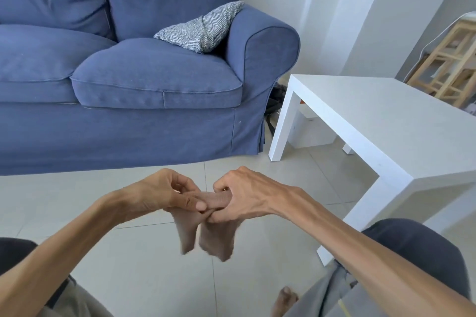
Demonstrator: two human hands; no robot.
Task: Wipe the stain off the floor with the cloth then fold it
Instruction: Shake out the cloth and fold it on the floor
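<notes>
A small brown cloth (216,235) hangs in the air above the pale tiled floor (144,273), doubled over along its top edge so that two flaps dangle down. My left hand (164,194) pinches the left part of that top edge between thumb and fingers. My right hand (244,197) grips the right part, fingers curled over the fold. The two hands are almost touching. No stain shows on the tiles in view.
A blue sofa (123,80) with a striped cushion (203,27) fills the back. A white low table (373,121) stands at the right, one leg close to my right knee (412,247). A wooden stool frame (448,59) is at far right. A bare foot (284,301) rests below.
</notes>
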